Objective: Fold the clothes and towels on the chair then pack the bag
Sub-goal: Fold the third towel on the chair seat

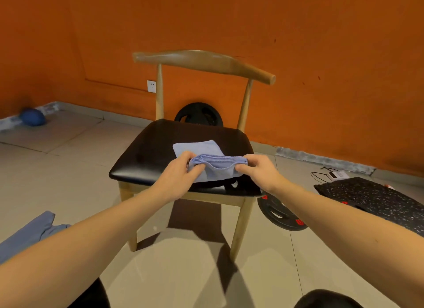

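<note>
Held towel [218,170]: pale blue cloth, soft nap, stitched hem. Folded towel [197,147] behind it: same cloth, matt. Chair seat [149,151]: black, smooth, glossy, leather-like. Chair frame [202,59]: pale wood, satin sheen. Floor [68,170]: beige tile, matt. Wall [321,43]: orange, matt. Mat [378,199], right: black, speckled, rough-looking. Weight plate [280,216]: black, dull.

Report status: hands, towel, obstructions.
Hands: left hand and right hand pinch the light-blue towel by its ends over the chair seat. Behind it, a folded towel. Beneath, a black item at seat's front edge.

Towel [197,148] on chair [146,151] seat
</note>
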Demonstrator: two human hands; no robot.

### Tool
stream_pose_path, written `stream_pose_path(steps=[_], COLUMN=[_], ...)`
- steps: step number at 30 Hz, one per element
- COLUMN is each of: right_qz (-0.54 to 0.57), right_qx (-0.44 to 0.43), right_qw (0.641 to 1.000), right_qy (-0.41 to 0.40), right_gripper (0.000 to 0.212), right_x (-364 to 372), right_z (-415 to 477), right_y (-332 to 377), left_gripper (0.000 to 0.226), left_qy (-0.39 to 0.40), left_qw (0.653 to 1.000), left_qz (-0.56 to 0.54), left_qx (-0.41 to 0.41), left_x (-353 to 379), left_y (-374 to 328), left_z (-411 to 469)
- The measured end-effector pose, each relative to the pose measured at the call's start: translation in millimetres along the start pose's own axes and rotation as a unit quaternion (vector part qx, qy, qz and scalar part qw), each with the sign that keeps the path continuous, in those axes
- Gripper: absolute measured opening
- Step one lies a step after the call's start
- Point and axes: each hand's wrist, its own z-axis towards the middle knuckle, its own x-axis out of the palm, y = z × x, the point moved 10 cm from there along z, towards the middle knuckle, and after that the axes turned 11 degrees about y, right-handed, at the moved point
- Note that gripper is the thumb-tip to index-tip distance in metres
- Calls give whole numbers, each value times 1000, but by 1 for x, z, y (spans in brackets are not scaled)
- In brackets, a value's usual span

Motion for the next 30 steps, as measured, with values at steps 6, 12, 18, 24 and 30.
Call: stream_pose_path(steps=[6,12,18,24,30], right_qz=[19,-37,-171,-202,-215], right_qx=[25,73,151,168,181], right_qw=[998,994,970,962,956], right_qy=[-52,-75,-79,-73,-82], right_gripper=[28,27,25,22,29], right_x=[-11,1,16,23,25], right_z=[72,147,188,199,203], right_y=[5,-5,-39,-53,-61], left_gripper=[21,21,28,20,17], left_qy=[-91,-145,-113,-117,-105], left_qw=[994,982,954,961,967], left_qz=[-50,-23,209,174,53], left_qx=[-29,-121,-183,-179,-227], left_x=[-36,-59,-57,-57,-68], left_y=[20,64,92,112,128], left_z=[37,86,119,127,128])
